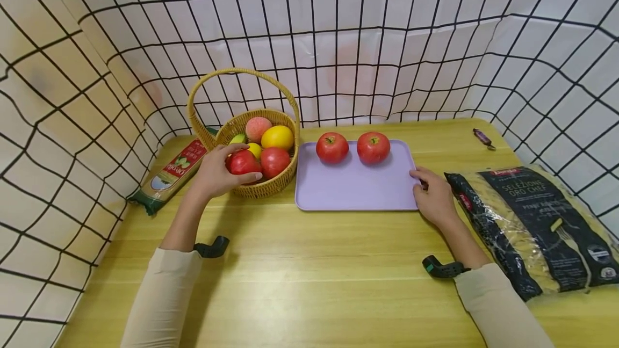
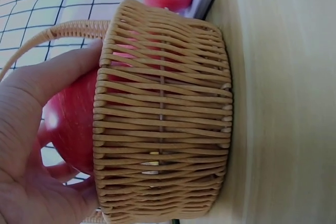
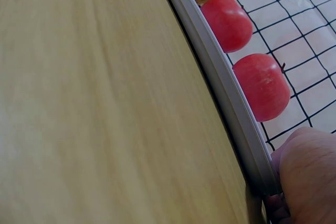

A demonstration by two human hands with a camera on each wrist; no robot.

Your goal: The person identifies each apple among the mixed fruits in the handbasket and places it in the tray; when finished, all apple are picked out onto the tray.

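My left hand [image 1: 220,168] reaches into a wicker basket [image 1: 263,189] and curls its thumb and fingers around a red apple [image 1: 243,163]. In the left wrist view the apple [image 2: 76,121] stands partly above the rim, its lower part hidden by the weave. Beside it in the basket lie another red fruit [image 1: 275,162], a yellow lemon-like fruit [image 1: 278,137] and a pinkish peach-like fruit [image 1: 258,128]. My right hand [image 1: 434,197] pinches the right edge of a lilac tray [image 1: 355,189]. Two tomatoes, a left one [image 1: 332,148] and a right one [image 1: 373,148], sit along the tray's back.
A green-and-red food packet [image 1: 176,172] lies left of the basket, partly behind it. At the right is a large black-and-clear bag of penne pasta [image 1: 537,224]. A small dark wrapped sweet [image 1: 482,138] lies at the back right. Grid-patterned cloth [image 1: 348,47] encloses the wooden table [image 1: 309,278].
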